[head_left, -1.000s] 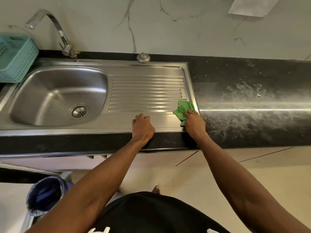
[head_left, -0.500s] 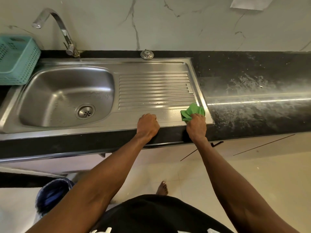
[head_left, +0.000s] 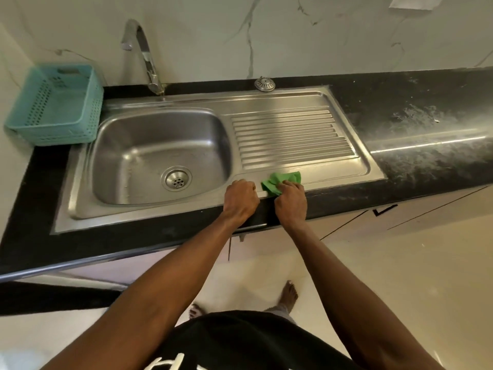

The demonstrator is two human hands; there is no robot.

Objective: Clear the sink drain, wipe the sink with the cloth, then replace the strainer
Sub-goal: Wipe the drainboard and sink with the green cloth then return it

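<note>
- Here, in the head view: right hand (head_left: 290, 202) clamped on a bunched green cloth (head_left: 281, 181), pressing it on the flat front strip of the stainless sink (head_left: 306, 108), just below the ribbed drainboard (head_left: 290, 137).
- Left hand (head_left: 240, 200) just beside it, fingers curled into a fist, knuckles resting on the front rim of the sink; nothing visible inside this hand.
- Both hands close together, apart only by a narrow gap, near the corner where basin and drainboard meet.
- Round metal strainer (head_left: 264, 84) lying on the black countertop (head_left: 413, 124) behind the sink, against the wall, well apart from both hands.
- Drain (head_left: 176, 179) at the bottom of the basin, open to view, with no dirt visible on it; cannot tell for sure about small bits.
- Faucet (head_left: 144, 54) standing at the back, no water visible from it; turquoise plastic basket (head_left: 57, 102) at the far left on the countertop.
- Step in hand, by judgement: the wiping of the sink, now at the front strip of the drainboard side; drain clearing seems already done, strainer not yet replaced.
- Next move, probably: to carry the cloth leftward along the rim or down into the basin, with steady pressure and the cloth kept bunched under the fingers.
- After that: to reach far back over the drainboard, to pinch the strainer by its small top, and to set it flat and centred in the drain.
</note>
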